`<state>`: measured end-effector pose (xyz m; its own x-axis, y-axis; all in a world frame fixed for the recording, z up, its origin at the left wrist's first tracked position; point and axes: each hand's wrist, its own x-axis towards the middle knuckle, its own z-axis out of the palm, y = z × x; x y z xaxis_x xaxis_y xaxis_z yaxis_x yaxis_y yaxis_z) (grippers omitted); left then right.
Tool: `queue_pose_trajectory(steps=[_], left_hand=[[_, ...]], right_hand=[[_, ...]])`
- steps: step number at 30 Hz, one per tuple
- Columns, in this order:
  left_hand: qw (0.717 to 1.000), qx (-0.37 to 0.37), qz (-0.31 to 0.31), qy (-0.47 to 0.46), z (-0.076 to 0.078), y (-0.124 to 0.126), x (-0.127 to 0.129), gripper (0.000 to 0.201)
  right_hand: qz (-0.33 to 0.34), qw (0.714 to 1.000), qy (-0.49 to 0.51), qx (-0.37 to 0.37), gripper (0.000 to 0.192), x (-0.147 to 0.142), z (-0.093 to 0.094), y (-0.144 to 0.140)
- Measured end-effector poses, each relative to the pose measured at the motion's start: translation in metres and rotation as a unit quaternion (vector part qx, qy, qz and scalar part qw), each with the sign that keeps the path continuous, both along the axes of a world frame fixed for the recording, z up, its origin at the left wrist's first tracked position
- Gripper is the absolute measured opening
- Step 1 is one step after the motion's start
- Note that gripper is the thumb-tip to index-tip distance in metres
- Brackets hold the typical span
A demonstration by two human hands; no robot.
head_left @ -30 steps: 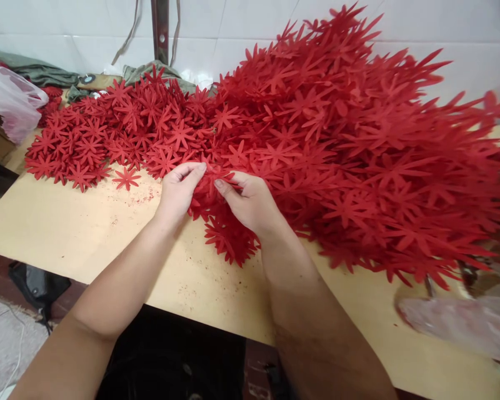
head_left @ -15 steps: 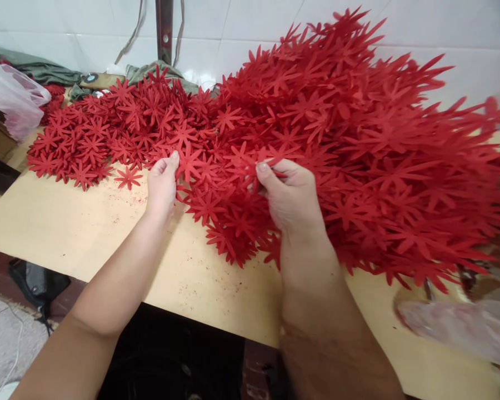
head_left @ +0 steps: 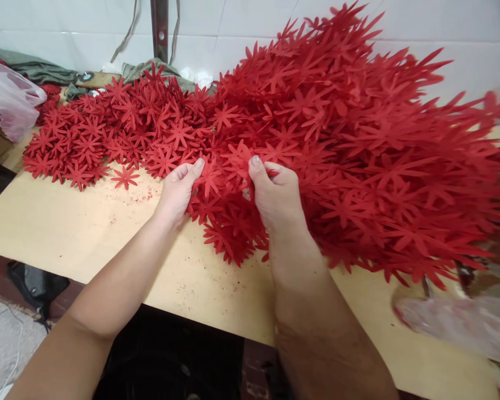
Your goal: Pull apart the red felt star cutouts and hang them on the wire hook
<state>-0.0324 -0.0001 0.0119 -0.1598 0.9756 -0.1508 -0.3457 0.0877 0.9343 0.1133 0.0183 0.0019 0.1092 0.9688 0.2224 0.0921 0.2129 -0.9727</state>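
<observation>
Evidently both hands are busy at the middle of the pale worktop (head_left: 83,230); the left hand (head_left: 180,186) has its thumb and finger pinched on the rim of a red flower cutout (head_left: 210,180), whose narrow petals spread toward the other hand; the right hand (head_left: 277,191), well apart from it, has its thumb pressed against a bent finger and is clamped on some red petals (head_left: 272,173), though I cannot tell how many pieces they belong to; both hands are just in front of the heaped cutouts, nearer to the worktop's front edge than the heaps are; a low heap of red flower cutouts (head_left: 137,128) runs from the left edge along the back, and a tall red mound (head_left: 370,150) rises over the right half, its blurred petals reaching toward the right edge; a single red flower (head_left: 125,176) lies flat just in front of the low heap, near reddish crumbs (head_left: 144,195); a white plastic bag (head_left: 10,103) is at the back left corner, green cloth (head_left: 166,69) is bunched along the back edge below a tiled wall (head_left: 250,25), and a clear plastic bag (head_left: 458,325) lies near the right edge, toward the front.
</observation>
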Motion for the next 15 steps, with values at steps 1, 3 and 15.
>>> queue_pose_trajectory(steps=[1, 3, 15], left_hand=[[1.000, 0.001, 0.000, -0.002, 0.000, 0.000, 0.000, 0.044], [1.000, 0.001, 0.001, -0.005, 0.000, -0.001, 0.000, 0.045], [1.000, 0.021, -0.003, -0.012, -0.002, -0.003, 0.005, 0.047]], right_hand=[[-0.003, 1.000, 0.002, 0.000, 0.054, 0.001, -0.001, 0.000], [-0.002, 1.000, -0.001, -0.001, 0.054, 0.001, -0.001, 0.000], [0.135, 0.989, 0.017, 0.065, 0.030, -0.021, 0.007, -0.016]])
